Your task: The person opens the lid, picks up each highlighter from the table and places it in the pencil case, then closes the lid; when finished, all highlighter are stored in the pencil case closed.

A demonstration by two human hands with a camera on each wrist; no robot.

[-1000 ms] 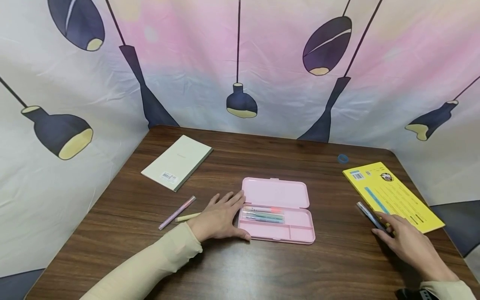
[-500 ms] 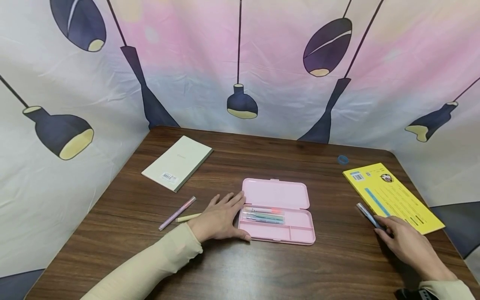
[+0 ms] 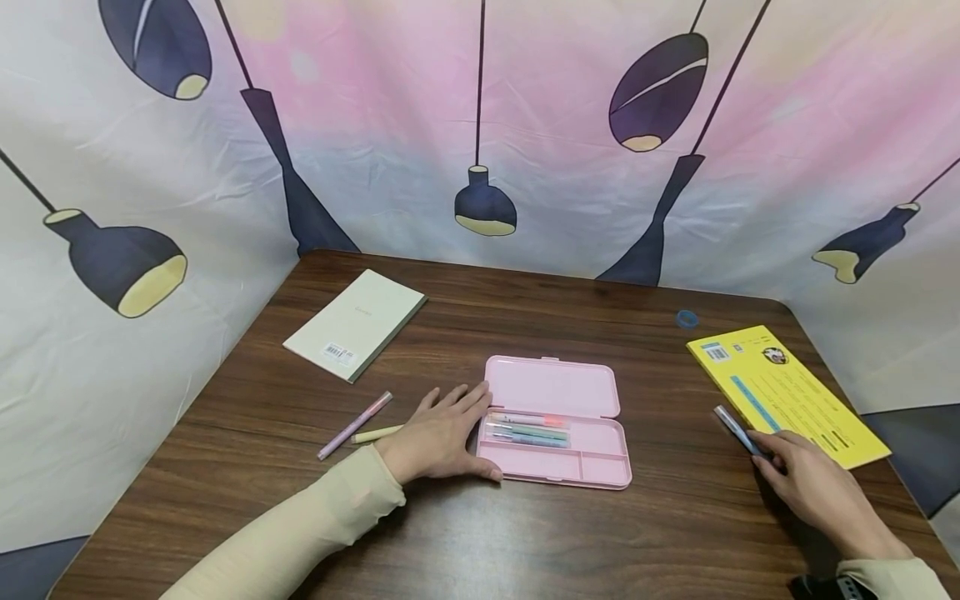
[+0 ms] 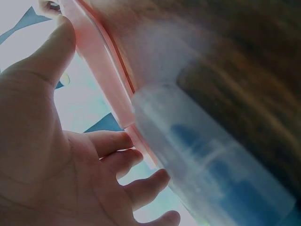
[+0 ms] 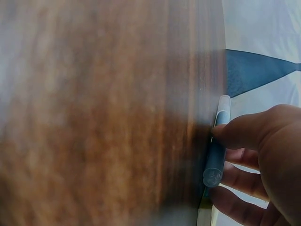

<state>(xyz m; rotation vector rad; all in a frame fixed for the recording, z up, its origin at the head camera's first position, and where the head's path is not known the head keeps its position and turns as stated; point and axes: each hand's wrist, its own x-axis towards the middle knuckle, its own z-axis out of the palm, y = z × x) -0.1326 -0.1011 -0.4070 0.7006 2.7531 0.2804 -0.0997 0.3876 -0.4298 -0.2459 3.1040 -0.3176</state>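
A pink pencil case (image 3: 603, 472) lies with its lid open in the middle of the table, several pens (image 3: 528, 433) in its upper compartment. My left hand (image 3: 442, 433) rests at its left side, fingers spread, thumb at the near corner. In the left wrist view the thumb touches the pink case wall (image 4: 101, 61). At the right, my right hand (image 3: 821, 492) pinches a blue-grey marker (image 3: 735, 427) between thumb and fingers, beside a yellow book (image 3: 787, 396). The right wrist view shows the marker (image 5: 216, 155) low along the tabletop.
A purple-pink pen (image 3: 355, 426) and a pale yellow pen (image 3: 375, 434), partly behind my left hand, lie left. A cream notebook (image 3: 356, 325) is at the back left, a blue ring (image 3: 686, 318) at the back right. A blurred translucent pen end (image 4: 211, 155) looms in the left wrist view.
My right thumb has shifted slightly toward the right against the marker. The left hand and the pencil case have stayed in place.
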